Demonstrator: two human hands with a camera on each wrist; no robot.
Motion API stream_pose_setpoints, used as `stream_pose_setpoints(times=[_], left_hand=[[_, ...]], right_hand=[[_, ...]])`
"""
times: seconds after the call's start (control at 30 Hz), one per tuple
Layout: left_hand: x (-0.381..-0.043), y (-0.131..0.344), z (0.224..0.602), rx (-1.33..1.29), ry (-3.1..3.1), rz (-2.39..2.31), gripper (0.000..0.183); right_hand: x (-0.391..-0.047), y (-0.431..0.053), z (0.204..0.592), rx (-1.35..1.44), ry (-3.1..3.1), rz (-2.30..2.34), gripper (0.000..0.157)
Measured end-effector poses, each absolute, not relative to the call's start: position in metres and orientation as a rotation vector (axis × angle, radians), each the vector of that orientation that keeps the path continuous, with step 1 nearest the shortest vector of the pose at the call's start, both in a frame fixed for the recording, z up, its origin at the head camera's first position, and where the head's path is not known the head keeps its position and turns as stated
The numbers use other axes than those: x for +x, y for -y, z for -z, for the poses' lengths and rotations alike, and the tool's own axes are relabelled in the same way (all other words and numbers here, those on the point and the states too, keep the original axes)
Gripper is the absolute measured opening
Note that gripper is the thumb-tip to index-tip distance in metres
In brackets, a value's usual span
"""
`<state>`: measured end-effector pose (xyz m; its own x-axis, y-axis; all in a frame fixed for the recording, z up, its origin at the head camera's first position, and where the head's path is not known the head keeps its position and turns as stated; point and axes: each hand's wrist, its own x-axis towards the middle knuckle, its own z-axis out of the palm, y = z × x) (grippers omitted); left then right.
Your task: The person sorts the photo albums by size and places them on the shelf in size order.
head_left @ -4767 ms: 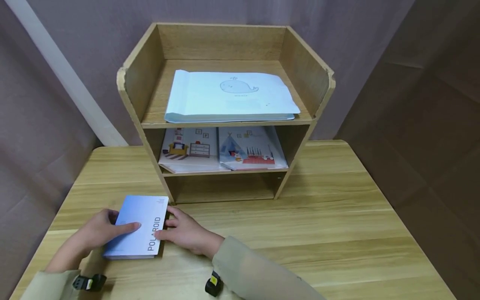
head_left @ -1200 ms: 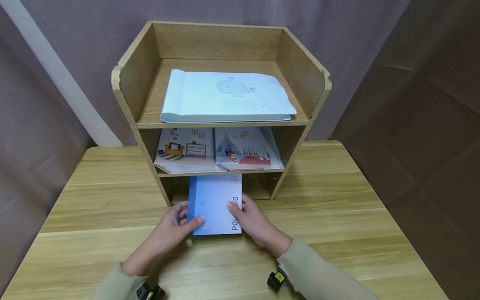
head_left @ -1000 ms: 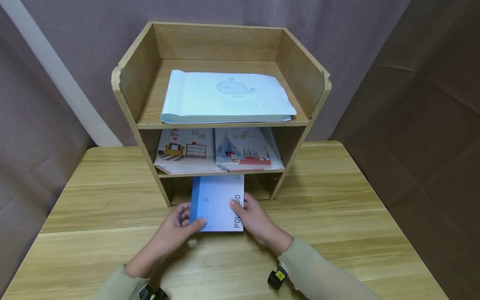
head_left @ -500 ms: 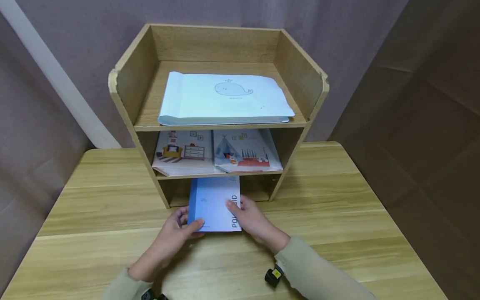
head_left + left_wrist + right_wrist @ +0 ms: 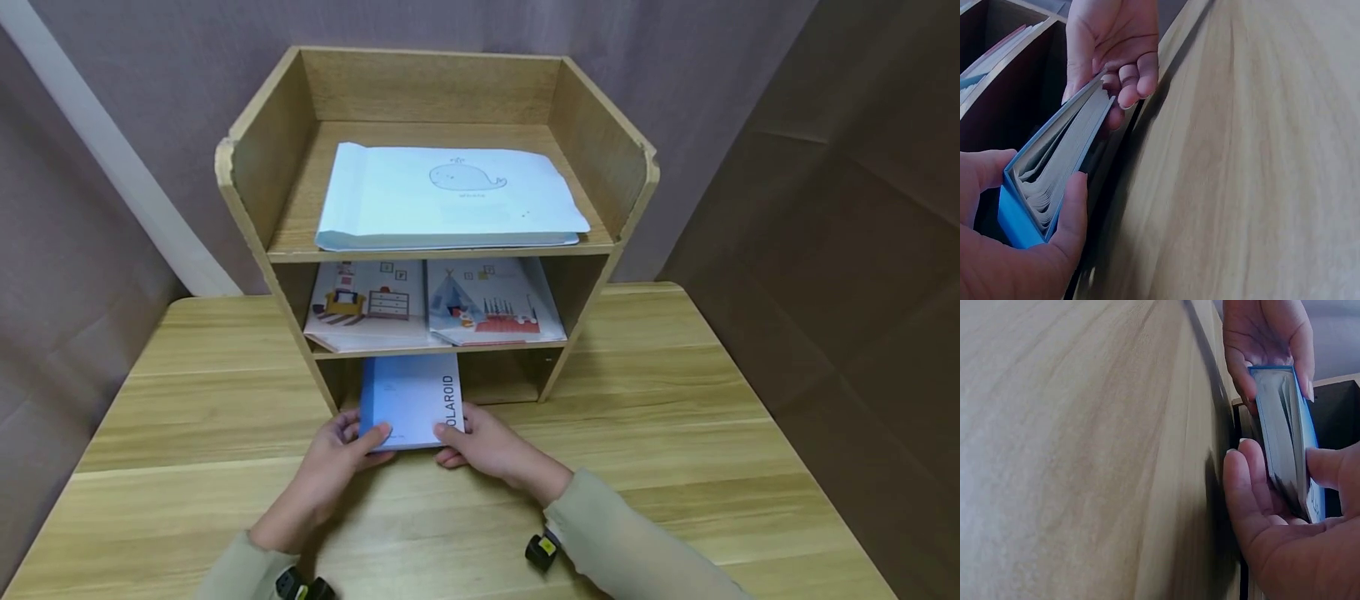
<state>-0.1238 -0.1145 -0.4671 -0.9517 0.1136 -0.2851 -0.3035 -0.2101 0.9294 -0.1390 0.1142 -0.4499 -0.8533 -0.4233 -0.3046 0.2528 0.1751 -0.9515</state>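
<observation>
A blue photo album (image 5: pixel 411 400) with POLAROID lettering on its cover reaches partly into the bottom compartment of the wooden shelf (image 5: pixel 442 253). My left hand (image 5: pixel 330 458) grips its left spine side, thumb on the cover and fingers below. On the right, my right hand (image 5: pixel 491 446) pinches the near right corner, thumb on top, fingers underneath. In the left wrist view the album's page edges (image 5: pixel 1063 153) show between both hands, its blue spine by the left palm. The right wrist view shows the album (image 5: pixel 1282 431) tilted between the two hands. Its far end is hidden under the middle board.
A white book (image 5: pixel 450 196) with a whale drawing lies on the top shelf. Two illustrated books (image 5: pixel 367 304) lie side by side on the middle shelf. The shelf stands on a wooden table (image 5: pixel 675 467) before grey curtains (image 5: pixel 435 25).
The album came from the table's left side to the bottom compartment in both hands. In the last half second it shifted left and slightly inward, and the right hand moved to its near corner.
</observation>
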Motion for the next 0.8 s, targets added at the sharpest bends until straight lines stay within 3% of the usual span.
stream_pose_setpoints(times=[0.3, 0.47, 0.8], left_hand=[[-0.124, 0.121, 0.473, -0.289, -1.765, -2.249, 0.064], [-0.124, 0.125, 0.475, -0.316, -1.738, -2.257, 0.058], [-0.125, 0.132, 0.474, -0.333, -1.712, -2.283, 0.065]], right_hand=[[-0.139, -0.110, 0.452, -0.223, -1.984, 1.607, 0.023], [-0.138, -0.107, 0.454, -0.250, -2.001, 1.575, 0.023], [-0.138, -0.096, 0.453, -0.238, -2.032, 1.587, 0.020]])
